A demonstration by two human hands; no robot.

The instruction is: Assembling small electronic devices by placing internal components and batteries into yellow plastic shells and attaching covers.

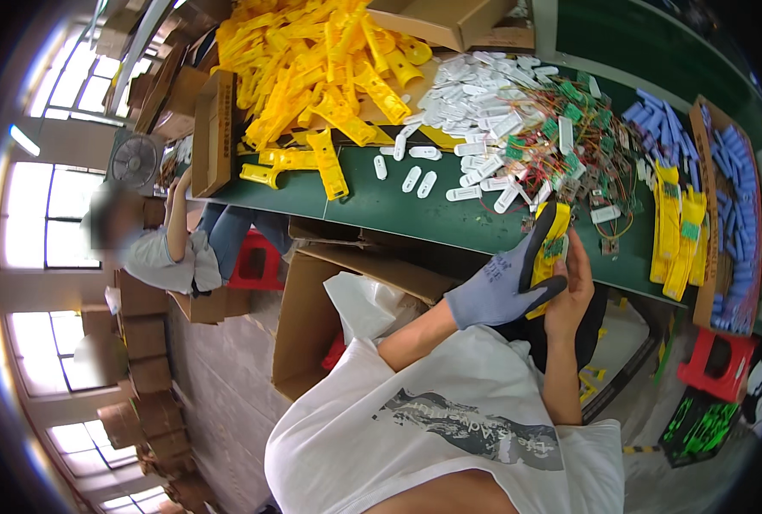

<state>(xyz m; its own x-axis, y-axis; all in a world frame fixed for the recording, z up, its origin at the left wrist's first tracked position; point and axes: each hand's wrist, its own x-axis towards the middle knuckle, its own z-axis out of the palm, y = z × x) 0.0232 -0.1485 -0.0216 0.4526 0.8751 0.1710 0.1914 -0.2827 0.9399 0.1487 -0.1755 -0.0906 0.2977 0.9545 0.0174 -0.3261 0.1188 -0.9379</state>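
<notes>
Here's the yellow plastic shell (pixel 551 224), raised in both hands at the near edge of the green desk (pixel 432 224). The gloved left hand (pixel 507 284) is closed on it, thumb across its lower part; the bare right hand (pixel 571 295) grips the right side, fingers bent. It looks light, stiff, a touch slick: the long edges seem the place to hold, clear of a pale-green part inside, perhaps a fragile circuit board. Just beyond, a tangle of wired circuit boards (pixel 573 111) crowds in, likely to snag. White oval covers (pixel 466 94) spread leftward; rightward, more yellow shells (pixel 674 257) lie beside a cardboard box (pixel 705 287) of blue cylinders (pixel 741 197).
</notes>
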